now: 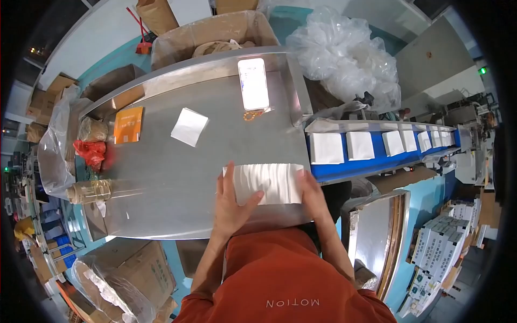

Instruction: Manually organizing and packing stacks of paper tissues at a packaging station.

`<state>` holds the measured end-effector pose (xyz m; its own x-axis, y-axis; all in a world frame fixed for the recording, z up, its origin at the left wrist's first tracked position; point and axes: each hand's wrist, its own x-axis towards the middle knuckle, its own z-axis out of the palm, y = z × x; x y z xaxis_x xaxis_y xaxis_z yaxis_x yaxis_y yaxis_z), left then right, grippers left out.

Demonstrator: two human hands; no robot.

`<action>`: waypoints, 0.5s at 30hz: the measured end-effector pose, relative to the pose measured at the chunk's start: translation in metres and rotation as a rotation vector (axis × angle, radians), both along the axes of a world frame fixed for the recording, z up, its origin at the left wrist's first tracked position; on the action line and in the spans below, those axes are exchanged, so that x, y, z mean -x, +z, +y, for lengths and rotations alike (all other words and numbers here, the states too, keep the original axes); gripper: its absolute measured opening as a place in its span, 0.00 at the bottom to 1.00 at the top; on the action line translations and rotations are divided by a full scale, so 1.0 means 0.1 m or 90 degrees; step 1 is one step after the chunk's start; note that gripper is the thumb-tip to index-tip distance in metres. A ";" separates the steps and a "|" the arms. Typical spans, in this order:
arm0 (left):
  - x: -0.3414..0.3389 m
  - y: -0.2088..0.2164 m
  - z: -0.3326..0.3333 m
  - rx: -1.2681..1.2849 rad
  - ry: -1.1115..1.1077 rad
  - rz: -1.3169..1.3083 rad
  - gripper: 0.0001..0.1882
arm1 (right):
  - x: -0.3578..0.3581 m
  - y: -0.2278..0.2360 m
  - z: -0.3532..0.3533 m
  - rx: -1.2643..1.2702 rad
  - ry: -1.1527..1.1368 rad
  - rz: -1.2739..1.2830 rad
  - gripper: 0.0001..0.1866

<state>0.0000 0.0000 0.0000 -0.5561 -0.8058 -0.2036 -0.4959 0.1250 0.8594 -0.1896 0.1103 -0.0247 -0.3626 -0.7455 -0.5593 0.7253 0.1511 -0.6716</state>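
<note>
At the table's near edge lies a stack of white folded sheets (266, 183), which look like paper napkins standing on edge in a row. My left hand (231, 204) grips its left end, with the thumb along its near side. Against the right end presses my right hand (313, 198), so the stack is squeezed between both hands. A single white square (189, 127) lies alone farther back on the metal table (161, 177). To the right, a blue conveyor belt (336, 171) carries several similar white squares (327, 148) in a line.
A phone (253, 84) with a lit screen leans at the table's back, an orange bead string (251, 115) below it. On the left are an orange packet (128, 125), a red plastic bag (91, 154) and a clear film roll (89, 191). Large cartons (134, 274) and bagged plastic (344, 54) surround the table.
</note>
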 end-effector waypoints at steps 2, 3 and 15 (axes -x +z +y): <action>0.06 0.02 0.06 0.080 0.008 0.004 0.55 | -0.13 -0.01 -0.04 -0.076 0.179 0.542 0.30; 0.06 0.01 0.03 0.085 0.006 0.002 0.55 | -0.16 -0.02 -0.09 -0.071 0.176 0.540 0.30; 0.06 -0.10 -0.03 0.152 0.039 0.024 0.53 | 0.05 -0.24 0.07 -0.086 -0.062 0.053 0.19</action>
